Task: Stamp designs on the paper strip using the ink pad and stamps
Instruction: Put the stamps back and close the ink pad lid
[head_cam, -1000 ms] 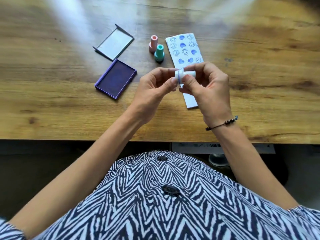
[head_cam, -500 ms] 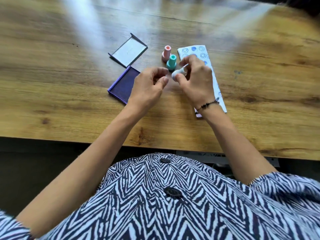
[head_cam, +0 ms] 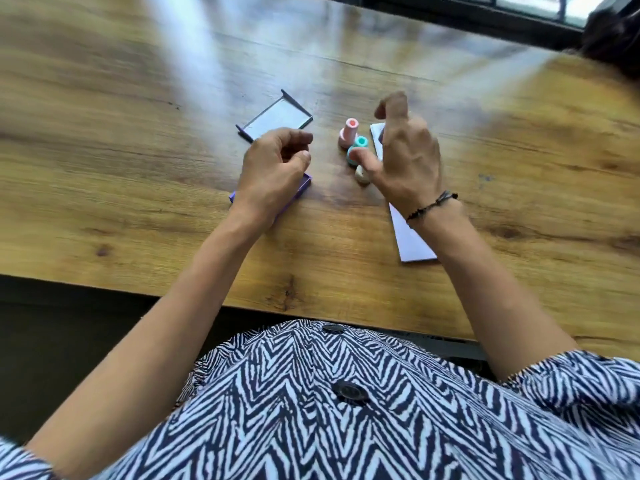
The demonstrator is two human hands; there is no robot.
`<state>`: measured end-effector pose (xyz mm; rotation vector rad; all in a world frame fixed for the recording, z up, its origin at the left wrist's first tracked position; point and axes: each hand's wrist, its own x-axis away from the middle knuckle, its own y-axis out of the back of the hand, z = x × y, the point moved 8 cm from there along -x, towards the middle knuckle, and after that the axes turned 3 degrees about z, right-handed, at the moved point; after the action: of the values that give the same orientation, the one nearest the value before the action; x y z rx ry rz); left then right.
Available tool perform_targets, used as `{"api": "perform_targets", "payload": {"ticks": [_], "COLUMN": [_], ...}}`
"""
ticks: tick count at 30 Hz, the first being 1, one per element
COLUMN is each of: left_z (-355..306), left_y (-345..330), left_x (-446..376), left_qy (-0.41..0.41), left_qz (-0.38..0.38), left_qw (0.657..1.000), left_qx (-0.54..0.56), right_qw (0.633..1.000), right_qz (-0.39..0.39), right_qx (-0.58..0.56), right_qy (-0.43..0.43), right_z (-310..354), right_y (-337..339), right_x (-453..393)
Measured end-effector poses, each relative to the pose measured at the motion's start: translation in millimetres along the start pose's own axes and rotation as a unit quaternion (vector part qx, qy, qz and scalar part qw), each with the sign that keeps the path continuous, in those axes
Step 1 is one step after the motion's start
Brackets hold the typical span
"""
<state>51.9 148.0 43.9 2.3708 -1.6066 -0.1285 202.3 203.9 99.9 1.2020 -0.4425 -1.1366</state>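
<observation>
My right hand hovers with fingers spread, gripping nothing, above the far end of the paper strip. Three stamps stand on the table just beside the strip: pink, teal, white. My left hand, loosely curled and empty, covers the ink pad; its lid lies off. The stamped end is hidden and the near end is blank, so stamping appears unfinished or paused.

Single head view, looking steeply down, close over table.
</observation>
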Motion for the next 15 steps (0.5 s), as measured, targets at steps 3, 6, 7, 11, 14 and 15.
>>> {"api": "perform_targets", "payload": {"ticks": [3, 6, 7, 11, 14, 15], "left_z": [6, 14, 18, 27, 28, 27], "left_y": [29, 54, 61, 70, 66, 65], "left_x": [-13, -26, -29, -42, -47, -50], "left_qy": [0.024, 0.057, 0.074, 0.146, 0.171, 0.171], "left_qz": [-0.044, -0.089, -0.098, -0.089, -0.078, -0.078], "left_qw": [0.999, 0.993, 0.989, 0.968, 0.955, 0.954], "left_qx": [-0.004, -0.054, -0.078, -0.185, -0.23, -0.235], "right_qw": [0.999, 0.996, 0.994, 0.975, 0.964, 0.964], "right_qz": [-0.002, 0.066, 0.099, 0.186, 0.221, 0.228], "right_qx": [-0.037, -0.011, 0.005, 0.115, 0.145, 0.139], "right_qy": [0.03, 0.053, 0.055, 0.04, 0.001, -0.014], "right_z": [30, 58, 65, 70, 58, 56], "right_y": [3, -31, -46, -93, -110, -112], "right_x": [-25, -63, -74, -110, -119, -118]}}
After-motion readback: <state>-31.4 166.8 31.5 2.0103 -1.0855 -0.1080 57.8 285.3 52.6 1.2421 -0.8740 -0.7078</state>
